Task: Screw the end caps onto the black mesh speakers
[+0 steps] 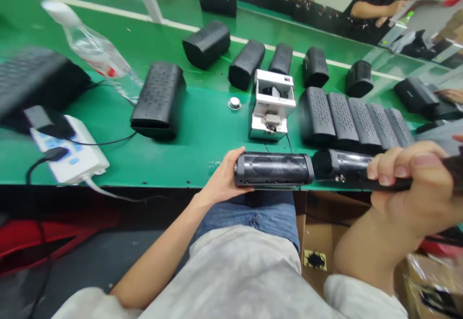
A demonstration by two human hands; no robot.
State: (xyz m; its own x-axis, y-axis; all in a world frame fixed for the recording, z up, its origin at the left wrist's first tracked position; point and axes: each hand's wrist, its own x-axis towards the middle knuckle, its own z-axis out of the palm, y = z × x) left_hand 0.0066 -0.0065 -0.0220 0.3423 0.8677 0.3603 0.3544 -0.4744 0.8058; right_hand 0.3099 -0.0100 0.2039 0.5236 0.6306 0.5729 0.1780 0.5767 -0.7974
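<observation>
At the table's front edge my left hand is closed round the left end of a black perforated speaker-like casing, which lies on its side. My right hand, raised at the right, has its fingers wrapped round a dark elongated tool; its exact kind is unclear. Partly behind that hand a second black casing lies in line with the first, its left end dark and hollow-looking. Just beyond the first casing stands a silver metal fixture with a small connector on its front.
Several black textured covers stand in a row at the right, with more farther back. On the left are a larger black cover, a plastic bottle and a white power strip with cables. A co-worker's arm shows across the bench.
</observation>
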